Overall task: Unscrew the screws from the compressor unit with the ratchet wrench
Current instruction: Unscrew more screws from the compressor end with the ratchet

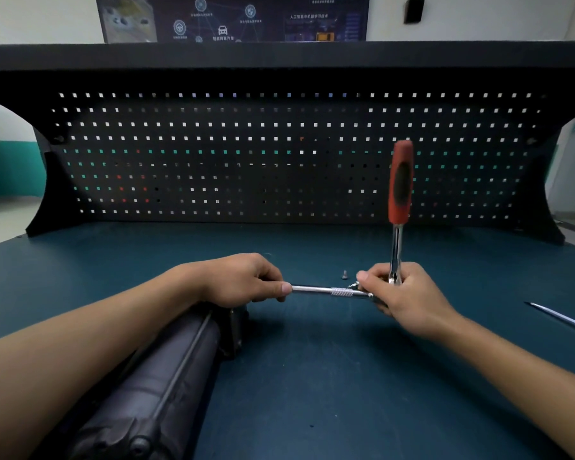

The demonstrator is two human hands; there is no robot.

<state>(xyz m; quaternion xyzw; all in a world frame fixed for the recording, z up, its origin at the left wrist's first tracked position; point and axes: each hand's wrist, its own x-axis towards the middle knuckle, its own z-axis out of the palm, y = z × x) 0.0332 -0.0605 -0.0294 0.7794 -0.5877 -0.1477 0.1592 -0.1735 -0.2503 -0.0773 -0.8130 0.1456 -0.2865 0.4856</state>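
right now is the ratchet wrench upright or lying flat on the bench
Roughly upright. The ratchet wrench rises off the bench, red handle topmost in front of the pegboard, its head gripped by the right hand.

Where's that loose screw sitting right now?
In the head view, the loose screw sits on the bench top right of centre, behind the extension bar, between the left hand and the right hand gripping the ratchet wrench.

The compressor unit (166,370) lies left on the bench (312,376), ratchet wrench (399,207) right, pegboard (279,154) behind.
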